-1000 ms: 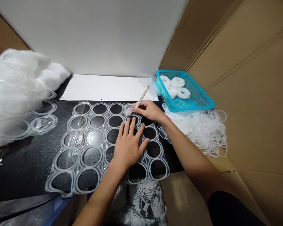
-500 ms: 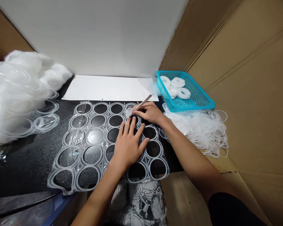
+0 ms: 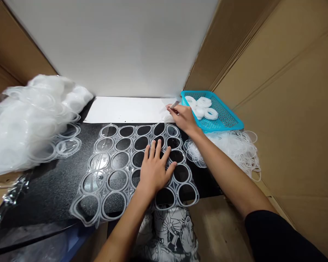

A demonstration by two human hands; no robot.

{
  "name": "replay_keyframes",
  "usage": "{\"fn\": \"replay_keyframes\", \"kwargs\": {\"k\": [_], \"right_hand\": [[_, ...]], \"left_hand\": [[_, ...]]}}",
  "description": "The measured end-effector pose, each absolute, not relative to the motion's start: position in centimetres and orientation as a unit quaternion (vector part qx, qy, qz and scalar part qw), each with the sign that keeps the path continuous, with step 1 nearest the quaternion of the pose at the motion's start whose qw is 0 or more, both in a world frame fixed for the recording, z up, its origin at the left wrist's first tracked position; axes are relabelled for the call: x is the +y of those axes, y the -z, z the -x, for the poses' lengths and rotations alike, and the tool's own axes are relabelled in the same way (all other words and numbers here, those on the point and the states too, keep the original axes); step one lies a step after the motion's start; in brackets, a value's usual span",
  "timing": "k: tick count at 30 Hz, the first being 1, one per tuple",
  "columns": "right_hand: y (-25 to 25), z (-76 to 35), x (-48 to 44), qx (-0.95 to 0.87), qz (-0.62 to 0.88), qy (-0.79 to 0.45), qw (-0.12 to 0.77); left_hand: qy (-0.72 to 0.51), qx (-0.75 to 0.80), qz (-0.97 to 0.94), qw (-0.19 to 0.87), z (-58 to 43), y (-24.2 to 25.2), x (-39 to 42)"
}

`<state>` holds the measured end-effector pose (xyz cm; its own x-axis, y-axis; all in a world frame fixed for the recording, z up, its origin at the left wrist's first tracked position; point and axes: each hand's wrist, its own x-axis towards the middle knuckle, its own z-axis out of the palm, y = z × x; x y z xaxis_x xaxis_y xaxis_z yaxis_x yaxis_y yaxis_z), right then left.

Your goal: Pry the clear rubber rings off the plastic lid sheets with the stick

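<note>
A clear plastic sheet of ring shapes (image 3: 130, 169) lies flat on the dark speckled table, its rings in rows with round openings. My left hand (image 3: 154, 169) rests on it, palm down and fingers spread, right of the sheet's middle. Beyond the far edge of the sheet, my right hand (image 3: 183, 118) is raised over the white paper strip. Its fingers pinch a slim, pale, flat-handled tool (image 3: 174, 104). A wisp of translucent plastic (image 3: 167, 117) hangs below those fingertips; whether they grip it I cannot tell.
At the right stands a blue perforated basket (image 3: 226, 112) with several white ring stacks (image 3: 211, 114). Thin loose plastic loops (image 3: 237, 151) are heaped before it. More ring sheets (image 3: 35, 123) pile up at left. Behind the table are a white paper strip (image 3: 123, 109) and a pale wall.
My right hand has lifted from the sheet's far edge and moved away and rightward with the tool, towards the basket. My left hand stays spread on the sheet. The view has shifted slightly.
</note>
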<state>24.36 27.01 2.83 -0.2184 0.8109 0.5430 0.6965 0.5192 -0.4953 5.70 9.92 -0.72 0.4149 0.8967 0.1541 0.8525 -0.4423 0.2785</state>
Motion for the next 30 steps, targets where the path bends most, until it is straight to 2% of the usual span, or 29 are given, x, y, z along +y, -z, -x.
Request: {"fn": "replay_keyframes", "kwargs": {"k": [3, 8, 15, 18, 22, 25, 28, 30], "right_hand": [[-2.8, -25.6, 26.0, -0.763, 0.493, -0.1, 0.407], [-3.0, -25.8, 24.7, -0.769, 0.497, -0.046, 0.4], [-8.1, -24.9, 21.5, -0.731, 0.557, -0.105, 0.379], [-9.5, -28.2, 16.2, -0.742, 0.556, -0.053, 0.37], [-9.3, -34.0, 8.5, -0.768, 0.586, 0.015, 0.256], [-8.9, -36.7, 4.8, -0.772, 0.603, 0.009, 0.2], [-9.2, -37.6, 3.5, -0.769, 0.606, -0.012, 0.206], [-9.6, -37.5, 3.6, -0.76, 0.602, -0.006, 0.247]], "left_hand": [[-0.149, 0.524, -0.835, 0.079, -5.6, 0.7, 9.9], [-0.158, 0.517, -0.838, 0.077, -5.5, 0.6, 10.0], [-0.161, 0.517, -0.838, 0.074, -5.3, 0.4, 10.0], [-0.16, 0.516, -0.838, 0.071, -5.2, 0.6, 10.1], [-0.157, 0.512, -0.842, 0.067, -5.3, 0.7, 10.1], [-0.151, 0.507, -0.846, 0.064, -5.3, 0.6, 10.0], [-0.148, 0.505, -0.849, 0.055, -5.3, 0.5, 10.0], [-0.147, 0.504, -0.85, 0.05, -5.3, 0.6, 10.0]]}}
